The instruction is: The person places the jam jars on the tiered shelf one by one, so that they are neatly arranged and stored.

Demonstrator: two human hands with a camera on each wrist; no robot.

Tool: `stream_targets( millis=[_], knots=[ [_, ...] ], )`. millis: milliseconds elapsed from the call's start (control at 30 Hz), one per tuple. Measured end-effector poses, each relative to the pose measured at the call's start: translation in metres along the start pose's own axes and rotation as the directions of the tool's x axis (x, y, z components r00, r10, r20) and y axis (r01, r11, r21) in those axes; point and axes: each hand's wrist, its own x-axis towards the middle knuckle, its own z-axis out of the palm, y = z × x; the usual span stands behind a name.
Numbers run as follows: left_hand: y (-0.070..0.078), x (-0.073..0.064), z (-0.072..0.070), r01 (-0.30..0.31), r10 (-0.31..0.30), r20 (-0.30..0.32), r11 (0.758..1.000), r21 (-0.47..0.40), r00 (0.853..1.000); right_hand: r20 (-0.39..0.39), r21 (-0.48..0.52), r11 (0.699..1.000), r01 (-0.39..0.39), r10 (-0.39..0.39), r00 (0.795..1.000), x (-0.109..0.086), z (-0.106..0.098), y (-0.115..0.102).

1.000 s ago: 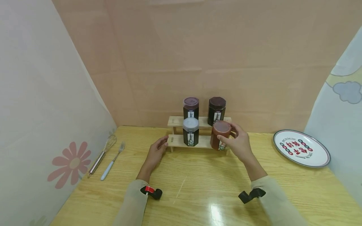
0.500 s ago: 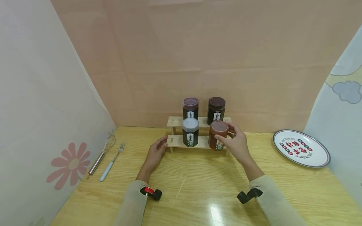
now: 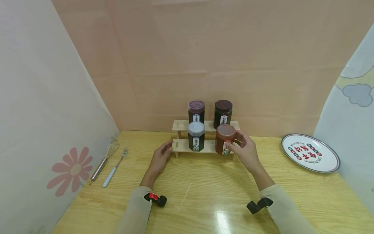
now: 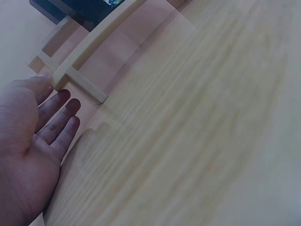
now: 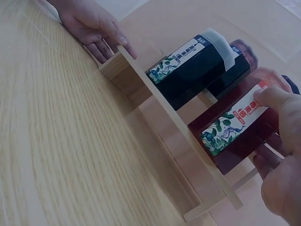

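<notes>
A two-tier wooden rack [image 3: 181, 145] stands at the back of the table. My right hand [image 3: 246, 151] holds a reddish-brown octagonal jar [image 3: 223, 141] at the right of the lower tier, thumb on its label and fingers round its far side. In the right wrist view, the upright jar's base is at the board. My left hand [image 3: 159, 159] rests its fingertips at the lower tier's left end, the other fingers loosely extended below, as the left wrist view shows. Left of the held jar stands a dark jar with a pale lid [image 3: 196, 138].
On the upper tier are a purple-lidded jar [image 3: 196, 110] and a dark-lidded jar [image 3: 223, 113]. A whisk [image 3: 103, 162] and a blue-handled fork [image 3: 114, 170] lie on the left. An oval plate [image 3: 324, 166] with red lettering sits at the right, by the wall.
The reddish jar has shifted slightly left on the lower tier. My right thumb has moved from near the lid down onto its label. The left hand stays at the rack's end.
</notes>
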Motion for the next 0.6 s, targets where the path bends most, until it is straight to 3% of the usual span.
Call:
stream_targets(
  millis=[200,600],
  knots=[
    [0.0004,0.0008,-0.0003,0.015,-0.015,-0.011,1.0,0.006,1.0,-0.016,0.011,1.0,0.015,-0.015,1.0,0.0025,0.0036,0.002],
    [0.0014,0.0004,0.0004,0.013,-0.013,0.004,1.0,-0.014,1.0,-0.036,-0.015,0.999,-0.046,0.046,0.998,0.0067,0.0087,0.0022]
  ],
)
